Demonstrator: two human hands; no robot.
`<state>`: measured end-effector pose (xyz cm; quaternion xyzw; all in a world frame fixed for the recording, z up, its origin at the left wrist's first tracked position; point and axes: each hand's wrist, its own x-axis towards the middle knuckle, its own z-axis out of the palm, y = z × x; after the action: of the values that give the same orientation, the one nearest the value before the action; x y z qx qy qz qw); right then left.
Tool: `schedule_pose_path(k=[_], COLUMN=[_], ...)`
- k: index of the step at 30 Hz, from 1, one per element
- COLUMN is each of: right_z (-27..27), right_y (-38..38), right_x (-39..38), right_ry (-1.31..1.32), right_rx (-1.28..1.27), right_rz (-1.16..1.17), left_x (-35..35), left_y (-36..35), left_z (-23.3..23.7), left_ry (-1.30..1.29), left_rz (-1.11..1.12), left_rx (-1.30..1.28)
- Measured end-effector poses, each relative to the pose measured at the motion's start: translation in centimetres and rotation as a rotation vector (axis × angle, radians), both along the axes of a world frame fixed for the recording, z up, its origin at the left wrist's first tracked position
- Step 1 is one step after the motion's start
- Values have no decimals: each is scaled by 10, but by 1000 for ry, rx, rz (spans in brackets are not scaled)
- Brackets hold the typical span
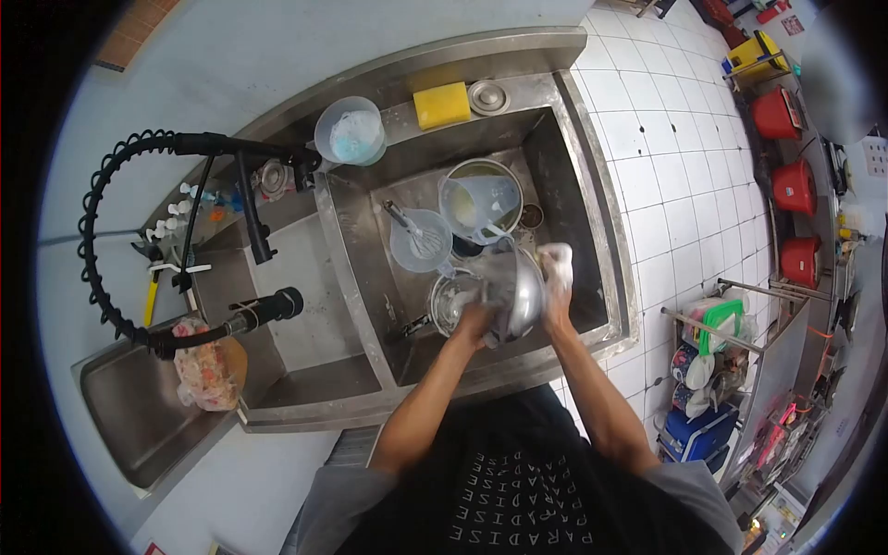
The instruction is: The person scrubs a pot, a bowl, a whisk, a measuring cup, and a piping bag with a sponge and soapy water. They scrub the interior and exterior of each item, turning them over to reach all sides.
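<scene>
Leftmost of the main things, a wrapped bundle (209, 370) sits at the lower left of the frame, beside the bare part of the steel sink (342, 277) unit, perhaps set there to stay out of the wet basin. The black spray nozzle (268, 310) hangs over the left side of the unit, its coiled hose looping high, likely so that it can be reached without lying among the vessels. At the upper centre-left, a plastic tub (339, 122) of bluish, frothy liquid stands on the ledge by the basin, which seems to keep it handy. Below and right of it, a whisk (425, 243) leans inside a clear jug (403, 252), the jug's wall propping it. A yellow sponge (442, 105) lies on the back ledge, next to a round metal lid (487, 97). Near the centre, the left hand (474, 324) is curled closed at the near left edge of a metal bowl (527, 298), apparently steadying it; blur hides the exact fingers. The bowl is tilted up over the basin, probably to bring its surface within reach. Behind it, a pot (518, 178) cradles another clear jug. At the bowl's right side, the right hand (558, 268) is bent and coated in white suds; how far open it is, and whether it grips anything, cannot be told.
</scene>
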<state>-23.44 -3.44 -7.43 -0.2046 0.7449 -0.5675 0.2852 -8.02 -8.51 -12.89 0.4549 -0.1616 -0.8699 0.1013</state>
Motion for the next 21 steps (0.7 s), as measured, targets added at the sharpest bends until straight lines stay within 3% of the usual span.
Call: schedule_pose_path(k=[1,3,4,6,7,8,9,11,13,16,19,20,21], right_z=[13,6,6,-120,-81,-109,-89,-97,-113,-180,-225,-231,-221], right_y=[5,22,27,109,98,124,112,111,104,121,125,120,112], right_x=[5,12,13,-28,-43,-59,-64,-66,-58,-57,-58,-57,-55], right_ry=[-3,-73,-99,-199,-16,176,180,268,244,234,105,37,77], right_rx=[51,154,257,504,886,1035,1123,1222,1277,1250,1284,1313,1345], right_rz=[21,-70,-107,-14,138,204,230,220,233,292,334,336,348], left_x=[-3,-8,-13,-28,-36,-43,-52,-71,-94,-121,-124,-121,-120], left_y=[-8,-13,-11,-2,0,1,0,-14,-39,-70,-57,-64,-62], left_z=[-11,-45,-57,-81,-94,-110,-125,-140,-145,-146,-220,-216,-203], left_ry=[-49,-263,-279,-357,-420,-527,-631,-705,-631,-554,-600,-514,-418], left_rz=[-6,-231,-273,-362,-408,-463,-519,-372,8,131,113,190,269], left_rx=[-156,-747,-745,-810,-877,-1012,-1148,-1200,-1017,313,175,242,45])
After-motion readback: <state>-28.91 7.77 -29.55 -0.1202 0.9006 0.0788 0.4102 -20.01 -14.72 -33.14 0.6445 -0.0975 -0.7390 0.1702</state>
